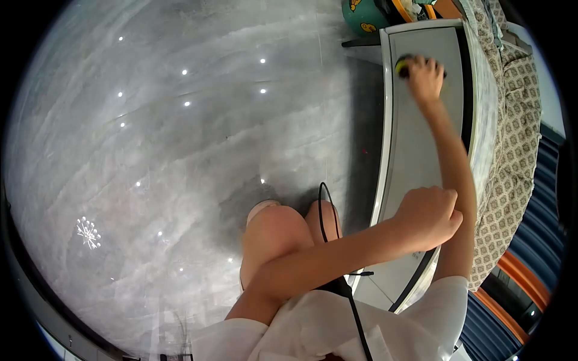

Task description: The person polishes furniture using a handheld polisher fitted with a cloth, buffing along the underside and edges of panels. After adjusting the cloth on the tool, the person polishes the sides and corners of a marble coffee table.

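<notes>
My right hand reaches far out over the pale grey panel of a long white piece of furniture. Its fingers are closed over a dark object with a yellow-green end, mostly covered by the hand. The object appears to rest against the panel; its kind cannot be made out. My left hand is curled into a fist over the nearer part of the panel, close beside or touching my right forearm. Whatever the fist may hold is hidden.
Patterned fabric drapes along the furniture's right side. A green container with yellow figures stands at its far end. Glossy grey floor spreads to the left. A black cable hangs in front of my body, above my knees.
</notes>
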### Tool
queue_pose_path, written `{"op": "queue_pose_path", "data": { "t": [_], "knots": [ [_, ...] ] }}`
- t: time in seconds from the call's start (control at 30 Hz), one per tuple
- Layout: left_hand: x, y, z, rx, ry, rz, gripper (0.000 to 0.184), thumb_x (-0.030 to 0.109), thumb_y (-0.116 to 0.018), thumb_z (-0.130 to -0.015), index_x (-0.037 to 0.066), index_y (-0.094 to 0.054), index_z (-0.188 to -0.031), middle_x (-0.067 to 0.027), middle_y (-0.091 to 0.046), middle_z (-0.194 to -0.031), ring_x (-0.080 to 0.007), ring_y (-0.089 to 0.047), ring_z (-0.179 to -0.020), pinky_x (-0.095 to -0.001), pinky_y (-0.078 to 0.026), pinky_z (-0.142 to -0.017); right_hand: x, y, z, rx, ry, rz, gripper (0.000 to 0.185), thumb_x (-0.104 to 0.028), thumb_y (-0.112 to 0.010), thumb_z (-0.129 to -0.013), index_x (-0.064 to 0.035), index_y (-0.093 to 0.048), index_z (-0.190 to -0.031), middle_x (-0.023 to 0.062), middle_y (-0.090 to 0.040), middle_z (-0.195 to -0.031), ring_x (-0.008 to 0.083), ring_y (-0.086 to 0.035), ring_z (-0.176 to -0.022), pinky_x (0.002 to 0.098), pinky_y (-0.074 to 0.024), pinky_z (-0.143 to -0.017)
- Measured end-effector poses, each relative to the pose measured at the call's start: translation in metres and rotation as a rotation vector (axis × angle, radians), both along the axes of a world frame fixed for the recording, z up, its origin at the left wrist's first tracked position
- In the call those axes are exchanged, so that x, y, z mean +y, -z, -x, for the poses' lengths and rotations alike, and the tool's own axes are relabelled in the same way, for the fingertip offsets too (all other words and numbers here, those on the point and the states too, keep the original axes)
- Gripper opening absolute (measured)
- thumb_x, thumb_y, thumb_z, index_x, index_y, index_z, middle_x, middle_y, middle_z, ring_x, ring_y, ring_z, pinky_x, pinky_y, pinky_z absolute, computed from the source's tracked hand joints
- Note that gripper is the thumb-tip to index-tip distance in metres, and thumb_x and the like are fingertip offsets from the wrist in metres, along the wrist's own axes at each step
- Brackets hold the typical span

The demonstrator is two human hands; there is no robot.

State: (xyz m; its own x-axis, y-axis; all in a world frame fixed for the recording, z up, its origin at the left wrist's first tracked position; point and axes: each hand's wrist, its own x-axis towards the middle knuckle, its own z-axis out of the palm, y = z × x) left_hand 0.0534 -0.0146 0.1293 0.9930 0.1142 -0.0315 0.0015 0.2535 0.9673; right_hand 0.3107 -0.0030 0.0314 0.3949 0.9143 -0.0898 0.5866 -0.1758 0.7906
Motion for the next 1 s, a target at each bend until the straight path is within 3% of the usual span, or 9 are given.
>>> {"op": "queue_pose_path", "data": {
  "t": [0.1, 0.17, 0.33, 0.43, 0.5, 0.53, 0.63, 0.8, 1.0],
  "knots": [
    [-0.005, 0.000, -0.003, 0.016, 0.028, 0.000, 0.021, 0.017, -0.047, -0.076, -0.001, -0.052, -0.068, -0.0160, -0.057, -0.061, -0.0316, -0.057, -0.058, -0.0421, -0.045, -0.058, 0.054, -0.015, -0.038, -0.105, -0.091, -0.088, 0.030, -0.012, -0.050, -0.078, -0.0202, -0.057, -0.105, 0.0020, -0.056, -0.100, 0.0233, -0.053, -0.093, 0.0419, -0.0360, -0.083],
    [-0.002, 0.001, -0.005, 0.039, -0.068, 0.011, 0.021, 0.018, -0.045, -0.077, 0.000, -0.051, -0.067, -0.0156, -0.055, -0.058, -0.0318, -0.055, -0.055, -0.0418, -0.044, -0.056, 0.067, -0.026, -0.038, -0.099, -0.042, -0.071, 0.041, -0.017, -0.064, -0.072, -0.0205, -0.054, -0.112, 0.0014, -0.055, -0.107, 0.0231, -0.053, -0.098, 0.0414, -0.0374, -0.085],
    [0.024, 0.008, -0.010, 0.038, -0.145, 0.204, 0.023, 0.016, -0.043, -0.075, 0.002, -0.049, -0.058, -0.0146, -0.052, -0.051, -0.0310, -0.053, -0.051, -0.0420, -0.041, -0.053, -0.016, -0.003, 0.004, 0.051, -0.073, 0.085, 0.038, -0.019, -0.069, -0.064, -0.0209, -0.059, -0.101, 0.0045, -0.055, -0.098, 0.0251, -0.054, -0.090, 0.0411, -0.0389, -0.083],
    [0.035, 0.014, -0.007, 0.050, -0.318, 0.220, 0.027, 0.016, -0.043, -0.073, 0.001, -0.046, -0.050, -0.0148, -0.049, -0.046, -0.0306, -0.050, -0.045, -0.0427, -0.040, -0.048, -0.057, -0.005, 0.058, 0.234, 0.121, 0.225, 0.030, -0.011, -0.062, -0.065, -0.0194, -0.062, -0.094, 0.0040, -0.056, -0.094, 0.0249, -0.053, -0.090, 0.0416, -0.0380, -0.082],
    [0.047, 0.010, 0.003, -0.037, 0.010, 0.110, 0.029, 0.015, -0.044, -0.072, 0.001, -0.045, -0.047, -0.0151, -0.046, -0.043, -0.0303, -0.049, -0.041, -0.0429, -0.039, -0.046, -0.061, -0.009, 0.064, 0.286, 0.182, 0.278, 0.025, -0.008, -0.057, -0.068, -0.0183, -0.064, -0.090, 0.0035, -0.056, -0.093, 0.0247, -0.052, -0.090, 0.0418, -0.0373, -0.081],
    [0.037, 0.011, 0.002, -0.097, 0.026, -0.049, 0.030, 0.015, -0.045, -0.071, 0.002, -0.044, -0.044, -0.0149, -0.046, -0.043, -0.0304, -0.048, -0.041, -0.0420, -0.039, -0.046, -0.055, -0.011, 0.054, 0.265, 0.157, 0.212, 0.025, -0.007, -0.056, -0.069, -0.0185, -0.064, -0.090, 0.0027, -0.056, -0.094, 0.0245, -0.051, -0.092, 0.0421, -0.0370, -0.081],
    [0.025, 0.008, 0.003, -0.195, 0.069, -0.040, 0.027, 0.012, -0.046, -0.068, 0.002, -0.044, -0.043, -0.0159, -0.045, -0.042, -0.0318, -0.046, -0.040, -0.0422, -0.039, -0.045, -0.017, -0.023, 0.009, 0.037, -0.077, 0.018, 0.029, -0.006, -0.055, -0.071, -0.0198, -0.062, -0.095, 0.0010, -0.056, -0.097, 0.0241, -0.051, -0.095, 0.0425, -0.0369, -0.079],
    [0.014, 0.012, 0.000, -0.176, 0.072, -0.107, 0.027, 0.011, -0.046, -0.067, 0.002, -0.043, -0.043, -0.0157, -0.044, -0.041, -0.0318, -0.045, -0.038, -0.0424, -0.038, -0.044, 0.029, -0.047, -0.019, -0.043, -0.043, -0.012, 0.035, -0.007, -0.055, -0.072, -0.0207, -0.055, -0.104, 0.0009, -0.055, -0.094, 0.0246, -0.054, -0.087, 0.0431, -0.0370, -0.074],
    [0.020, 0.013, -0.002, -0.157, 0.026, -0.098, 0.027, 0.012, -0.046, -0.068, 0.001, -0.044, -0.043, -0.0156, -0.044, -0.041, -0.0312, -0.045, -0.037, -0.0414, -0.038, -0.043, -0.058, -0.050, 0.048, -0.128, -0.050, 0.067, 0.027, -0.011, -0.056, -0.070, -0.0183, -0.054, -0.096, 0.0023, -0.052, -0.085, 0.0224, -0.052, -0.077, 0.0410, -0.0366, -0.068]
  ]
}}
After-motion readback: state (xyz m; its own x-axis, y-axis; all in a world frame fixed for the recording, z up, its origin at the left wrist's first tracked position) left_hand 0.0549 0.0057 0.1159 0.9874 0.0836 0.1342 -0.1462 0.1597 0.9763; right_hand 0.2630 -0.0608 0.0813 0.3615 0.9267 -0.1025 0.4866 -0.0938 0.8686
